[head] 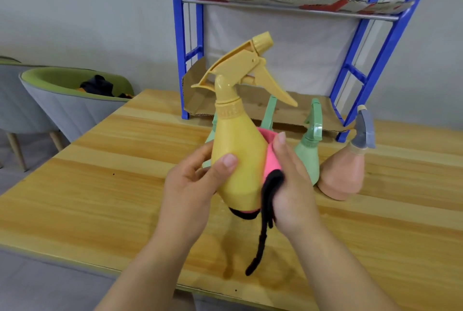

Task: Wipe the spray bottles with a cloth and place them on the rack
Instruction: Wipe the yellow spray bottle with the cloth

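Note:
I hold a yellow spray bottle (239, 150) upright above the wooden table (100, 173). My left hand (193, 185) grips its lower body, thumb across the front. My right hand (290, 185) presses a pink cloth (270, 158) with a black edge and a dangling black strap against the bottle's right side. Behind stand two green spray bottles, one (309, 150) plainly seen and one (269, 112) mostly hidden by the yellow one. A peach bottle (345, 170) with a grey trigger stands to the right. The blue rack (375, 47) stands at the table's back, its shelves lined with cardboard.
Two grey-and-green chairs (62, 100) stand left of the table, one with dark items on its seat. The rack's lower cardboard shelf (288, 107) lies just behind the bottles. A grey wall is behind everything.

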